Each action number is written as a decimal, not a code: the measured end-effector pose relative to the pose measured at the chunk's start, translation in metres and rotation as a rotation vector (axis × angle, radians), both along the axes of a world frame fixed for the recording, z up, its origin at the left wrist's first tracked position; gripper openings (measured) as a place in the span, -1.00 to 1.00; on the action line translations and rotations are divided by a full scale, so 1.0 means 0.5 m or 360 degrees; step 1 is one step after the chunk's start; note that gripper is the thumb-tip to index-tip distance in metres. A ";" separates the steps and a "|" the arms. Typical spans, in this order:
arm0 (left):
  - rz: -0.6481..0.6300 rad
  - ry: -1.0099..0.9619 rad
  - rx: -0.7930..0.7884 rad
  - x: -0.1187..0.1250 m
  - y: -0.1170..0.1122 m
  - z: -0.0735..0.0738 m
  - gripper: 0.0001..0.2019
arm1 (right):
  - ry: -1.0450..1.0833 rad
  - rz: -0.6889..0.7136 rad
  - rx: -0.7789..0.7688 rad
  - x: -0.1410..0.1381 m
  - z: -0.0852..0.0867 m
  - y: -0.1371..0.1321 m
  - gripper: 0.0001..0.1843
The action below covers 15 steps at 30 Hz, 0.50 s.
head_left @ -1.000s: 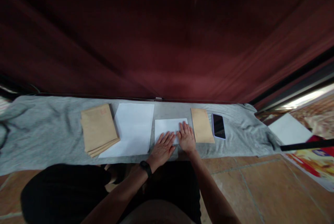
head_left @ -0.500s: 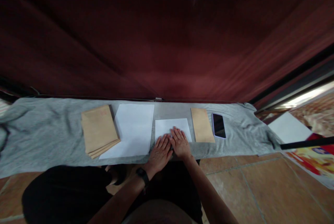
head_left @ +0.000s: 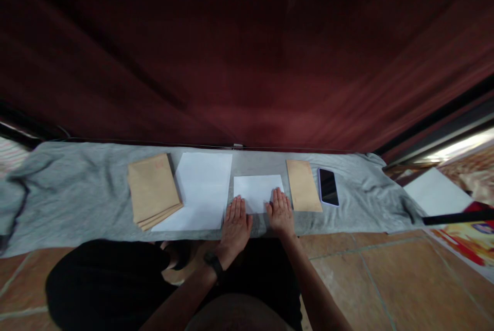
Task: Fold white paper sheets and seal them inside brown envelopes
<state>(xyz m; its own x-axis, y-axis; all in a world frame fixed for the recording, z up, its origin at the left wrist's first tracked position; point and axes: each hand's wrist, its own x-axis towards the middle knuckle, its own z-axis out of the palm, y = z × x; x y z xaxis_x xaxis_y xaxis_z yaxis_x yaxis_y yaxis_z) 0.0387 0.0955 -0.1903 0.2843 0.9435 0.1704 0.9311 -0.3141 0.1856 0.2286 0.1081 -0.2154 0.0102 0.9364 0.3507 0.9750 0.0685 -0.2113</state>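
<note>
A small folded white sheet lies on the grey cloth in front of me. My left hand rests flat on the sheet's near left corner, fingers stretched out. My right hand lies flat on the near right corner, fingers together and straight. Neither hand holds anything. To the left is a larger white sheet, and beyond it a stack of brown envelopes. A single brown envelope lies just right of my right hand.
A dark phone lies right of the single envelope. A dark red curtain hangs behind the cloth. Tiled floor runs along the near side. Another white sheet and a colourful printed sheet lie at far right.
My hands have slid apart along the near edge of the small sheet: the left one moved left, the right one moved right. A second ago they lay side by side.
</note>
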 end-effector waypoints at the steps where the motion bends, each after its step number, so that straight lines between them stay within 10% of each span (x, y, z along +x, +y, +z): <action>1: 0.0010 -0.0015 0.0005 0.009 0.004 0.003 -0.39 | 0.0010 -0.0017 -0.0013 -0.002 0.002 0.000 -0.35; 15: -0.0180 -0.0011 -0.0026 0.068 0.140 -0.013 -0.41 | 0.0170 0.0305 -0.0216 -0.057 0.045 0.071 -0.43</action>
